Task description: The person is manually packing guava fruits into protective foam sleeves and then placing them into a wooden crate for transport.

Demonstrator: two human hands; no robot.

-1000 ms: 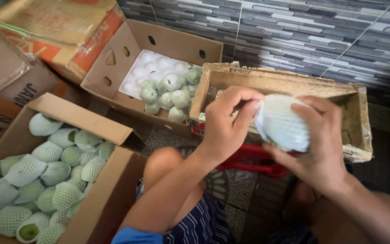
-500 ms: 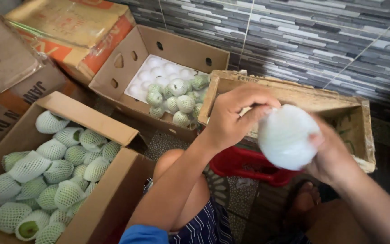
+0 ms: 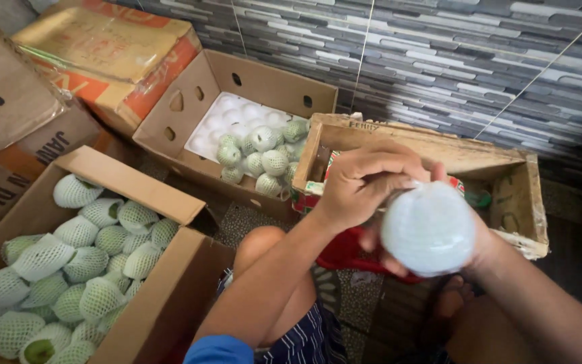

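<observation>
White foam netting covers the round fruit [image 3: 429, 228] held in the middle of the view, just above the person's knees. The right hand [image 3: 469, 246] cups it from behind and below, its grip closed around the fruit; the left hand [image 3: 362, 185] has its grip pinched together on the netting at the fruit's upper left edge.

Three open containers stand around. A near-left cardboard box [image 3: 170, 296] holds about two dozen green fruits [image 3: 85, 263], each in a soft mesh sleeve, heaped together. A far cardboard box [image 3: 170, 128] with oval handle holes holds a white moulded tray [image 3: 220, 128] and about nine netted fruits [image 3: 264, 158] clustered at its right end. A rough wooden crate [image 3: 516, 195] sits to the right, beyond the hands. Two closed cartons [image 3: 95, 50] are stacked far left. Grey ribbed tile [image 3: 453, 61] lines the wall.
</observation>
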